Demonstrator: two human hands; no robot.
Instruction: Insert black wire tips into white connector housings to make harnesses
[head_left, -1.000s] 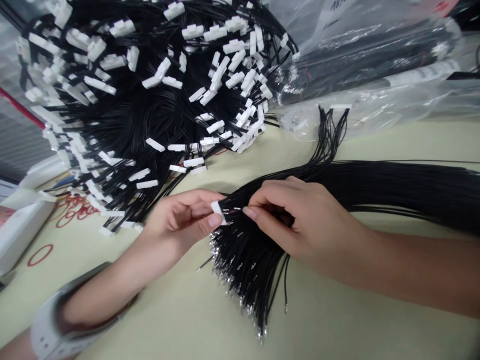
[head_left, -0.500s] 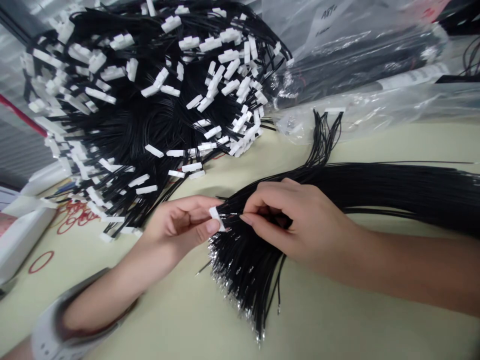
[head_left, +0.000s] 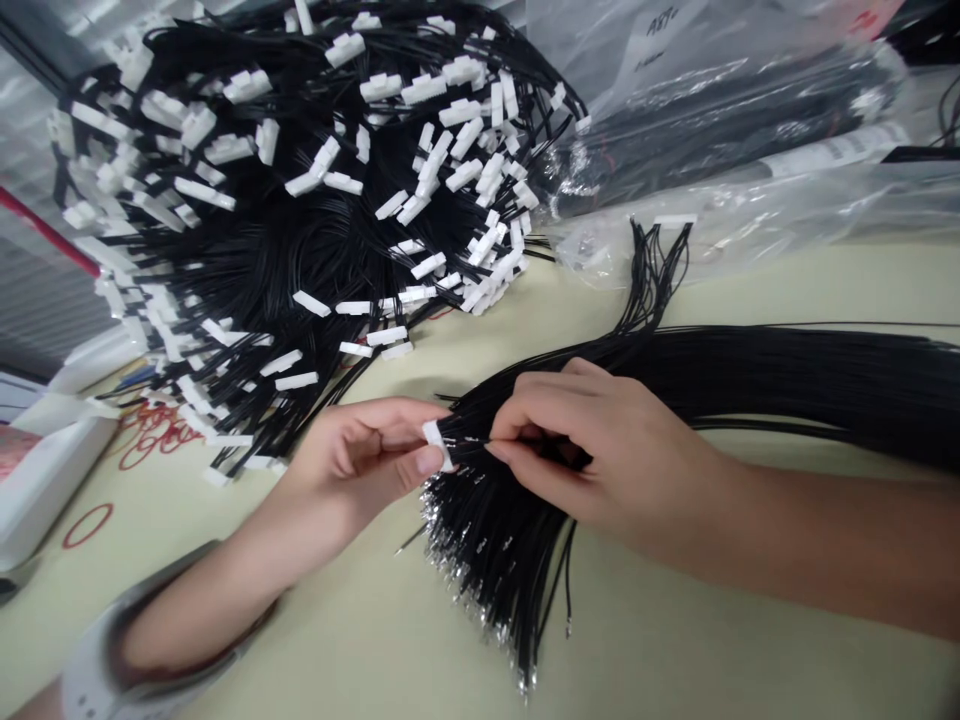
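Between the thumb and fingers of my left hand (head_left: 367, 455) is a small white connector housing (head_left: 436, 444), held over the tips of a thick bundle of black wires (head_left: 502, 540). The fingertips of my right hand (head_left: 585, 440) pinch one black wire (head_left: 474, 440), its metal end pointing left at the housing. Whether that end touches the housing is too small to tell. Bare silver terminals (head_left: 457, 575) fan out below both hands. Behind my right hand, another white connector (head_left: 675, 219) with several black wires in it stands up from the bundle.
A large heap of black wires with white connectors (head_left: 322, 165) fills the back left. Clear plastic bags (head_left: 720, 130) lie at the back right. Red rubber bands (head_left: 154, 435) and a white box (head_left: 52, 480) are at the left, on the pale table (head_left: 315, 640).
The camera view has shifted slightly. Both hands keep their grips on the housing and the wire, close together, with hardly any other movement.
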